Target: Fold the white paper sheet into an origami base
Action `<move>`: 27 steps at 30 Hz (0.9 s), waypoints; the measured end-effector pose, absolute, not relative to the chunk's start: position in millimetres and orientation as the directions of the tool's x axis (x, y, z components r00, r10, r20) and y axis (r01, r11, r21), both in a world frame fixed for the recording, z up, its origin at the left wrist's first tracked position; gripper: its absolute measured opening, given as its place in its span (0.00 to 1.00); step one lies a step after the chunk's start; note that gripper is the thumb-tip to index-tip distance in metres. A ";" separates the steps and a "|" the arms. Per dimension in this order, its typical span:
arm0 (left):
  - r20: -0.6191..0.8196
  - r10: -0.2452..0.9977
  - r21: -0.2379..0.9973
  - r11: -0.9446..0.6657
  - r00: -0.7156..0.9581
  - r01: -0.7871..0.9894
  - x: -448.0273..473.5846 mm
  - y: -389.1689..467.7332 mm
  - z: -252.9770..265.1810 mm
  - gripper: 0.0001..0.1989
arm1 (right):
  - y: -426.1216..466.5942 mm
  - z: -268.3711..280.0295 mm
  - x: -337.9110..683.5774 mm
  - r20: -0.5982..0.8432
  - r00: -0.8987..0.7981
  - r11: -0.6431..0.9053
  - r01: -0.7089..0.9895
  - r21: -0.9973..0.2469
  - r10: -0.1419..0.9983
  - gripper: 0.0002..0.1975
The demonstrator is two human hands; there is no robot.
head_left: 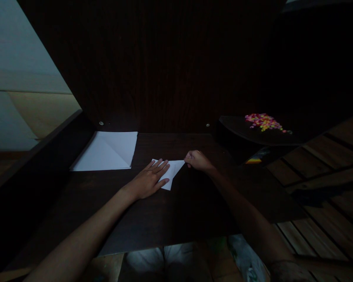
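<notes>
A small piece of folded white paper [171, 172] lies on the dark wooden desk [164, 219]. My left hand [149, 179] rests flat on its left part, fingers spread and pointing away from me, covering some of it. At the paper's right end, my right hand [197, 160] is closed in a pinch on the pointed corner. The exact shape of the folds under my left hand is hidden.
A stack of white paper sheets [108, 150], creased on top, lies at the desk's back left. A low side panel [38, 156] bounds the left. At right, a curved shelf [238, 127] holds a pile of small colourful pieces [264, 121]. A dark back panel [164, 70] rises behind.
</notes>
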State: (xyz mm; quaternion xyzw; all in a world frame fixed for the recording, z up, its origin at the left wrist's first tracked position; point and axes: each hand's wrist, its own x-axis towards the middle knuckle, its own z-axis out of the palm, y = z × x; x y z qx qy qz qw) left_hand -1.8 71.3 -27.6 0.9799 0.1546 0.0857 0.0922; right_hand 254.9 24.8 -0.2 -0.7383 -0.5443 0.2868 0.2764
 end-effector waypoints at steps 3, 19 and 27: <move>0.124 0.323 0.212 -0.932 0.938 0.293 -1.7 71.4 -27.1 0.29 | 25.4 -3.5 259.6 -0.113 0.262 -0.262 0.652 -0.712 0.958 0.07; 0.115 0.326 0.212 -0.931 0.938 0.297 -1.3 71.3 -25.4 0.29 | 26.0 -15.2 280.8 0.023 0.367 -0.278 0.742 -0.611 0.930 0.22; 0.143 0.368 0.140 -0.927 0.919 0.349 0.7 65.2 -19.3 0.29 | 29.6 -23.3 289.6 0.034 0.405 -0.242 0.610 -0.755 0.914 0.20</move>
